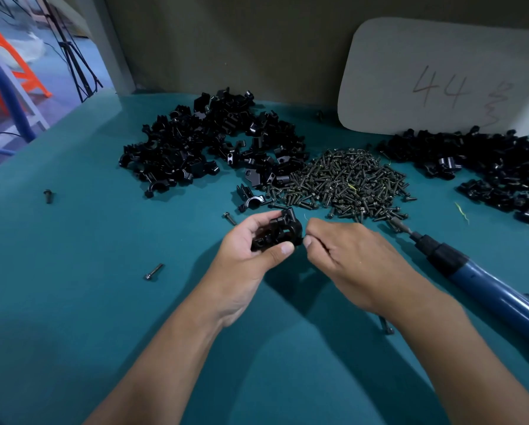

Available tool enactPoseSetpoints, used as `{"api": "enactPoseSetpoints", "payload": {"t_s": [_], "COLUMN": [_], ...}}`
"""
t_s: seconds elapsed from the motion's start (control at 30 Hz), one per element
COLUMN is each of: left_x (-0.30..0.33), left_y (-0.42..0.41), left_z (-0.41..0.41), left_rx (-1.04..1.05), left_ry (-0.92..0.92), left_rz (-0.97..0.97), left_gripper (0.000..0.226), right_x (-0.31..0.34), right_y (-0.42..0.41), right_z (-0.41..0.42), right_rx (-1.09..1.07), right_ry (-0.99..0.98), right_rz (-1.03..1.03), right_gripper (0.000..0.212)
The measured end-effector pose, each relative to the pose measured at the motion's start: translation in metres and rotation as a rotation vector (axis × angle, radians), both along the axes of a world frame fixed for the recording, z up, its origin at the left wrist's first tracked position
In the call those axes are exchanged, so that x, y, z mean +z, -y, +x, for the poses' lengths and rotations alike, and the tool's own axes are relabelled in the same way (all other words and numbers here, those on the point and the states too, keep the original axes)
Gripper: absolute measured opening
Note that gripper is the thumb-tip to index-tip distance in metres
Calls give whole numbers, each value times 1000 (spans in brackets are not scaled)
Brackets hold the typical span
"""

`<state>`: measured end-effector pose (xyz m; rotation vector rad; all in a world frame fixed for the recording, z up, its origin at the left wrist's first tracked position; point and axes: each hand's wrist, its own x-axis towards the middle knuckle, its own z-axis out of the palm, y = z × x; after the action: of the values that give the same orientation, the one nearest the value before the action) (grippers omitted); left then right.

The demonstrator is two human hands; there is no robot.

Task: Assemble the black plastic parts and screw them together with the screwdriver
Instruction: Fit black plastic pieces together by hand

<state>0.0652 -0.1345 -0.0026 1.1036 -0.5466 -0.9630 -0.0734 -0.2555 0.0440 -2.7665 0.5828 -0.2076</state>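
Observation:
My left hand (245, 243) grips a black plastic part assembly (277, 230) just above the green table, thumb in front and fingers behind. My right hand (340, 250) is right beside it, fingertips pinched together at the part's right edge; what they pinch is hidden. A heap of dark screws (346, 182) lies just beyond my hands. The blue screwdriver (478, 280) lies on the table to the right, tip pointing at the screw heap, untouched by either hand.
A big pile of black plastic parts (214, 145) sits at the back left and another pile (487, 170) at the back right. Loose screws (153, 272) lie on the green table (73, 271). A grey card marked 44 (435, 78) leans on the back wall.

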Motion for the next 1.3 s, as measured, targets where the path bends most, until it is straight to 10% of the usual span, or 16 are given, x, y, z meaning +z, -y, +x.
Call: {"api": "enactPoseSetpoints", "payload": {"t_s": [1.3], "left_x": [-2], "left_y": [-2], "left_z": [5], "left_rx": [-11], "left_ry": [55], "left_rz": [20], "left_gripper": [51], "right_x": [-16], "right_y": [-8], "right_z": [6], "right_rx": [-95], "right_ry": [-1], "right_rz": [-5], "right_gripper": [41]}}
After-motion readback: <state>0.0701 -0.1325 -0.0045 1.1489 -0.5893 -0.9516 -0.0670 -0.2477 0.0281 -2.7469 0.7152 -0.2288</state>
